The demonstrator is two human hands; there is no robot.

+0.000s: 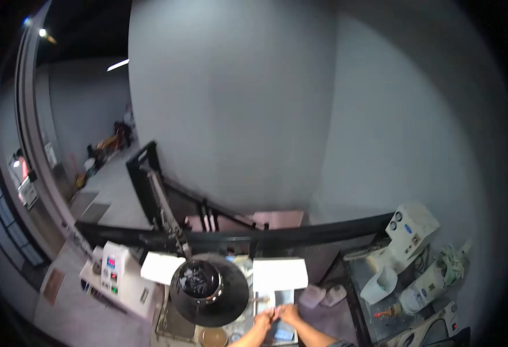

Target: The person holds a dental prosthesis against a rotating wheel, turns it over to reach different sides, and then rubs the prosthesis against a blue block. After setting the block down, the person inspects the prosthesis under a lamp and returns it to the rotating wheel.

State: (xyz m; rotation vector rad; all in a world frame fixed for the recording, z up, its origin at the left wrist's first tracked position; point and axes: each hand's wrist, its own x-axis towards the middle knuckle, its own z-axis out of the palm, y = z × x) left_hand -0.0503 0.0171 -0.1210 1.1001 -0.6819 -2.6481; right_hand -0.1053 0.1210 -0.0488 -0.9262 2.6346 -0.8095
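Observation:
My left hand [263,319] and my right hand [289,314] meet low in the middle of the view, over an open white case [279,274] with its lid raised. The fingers of both are drawn together, fingertip to fingertip. Whatever lies between them is too small to make out. Below my right hand a blue item [284,335] lies in the case. Just left of my hands, the black shade of a lamp [236,292] hides part of the worktop.
A white machine with a lit display [110,262] stands at left. Near the lower edge is a round brown dish [213,337]. On the right-hand table are a white jug [379,286] and a machine with dials [410,231]. Pale slippers [313,296] lie on the floor.

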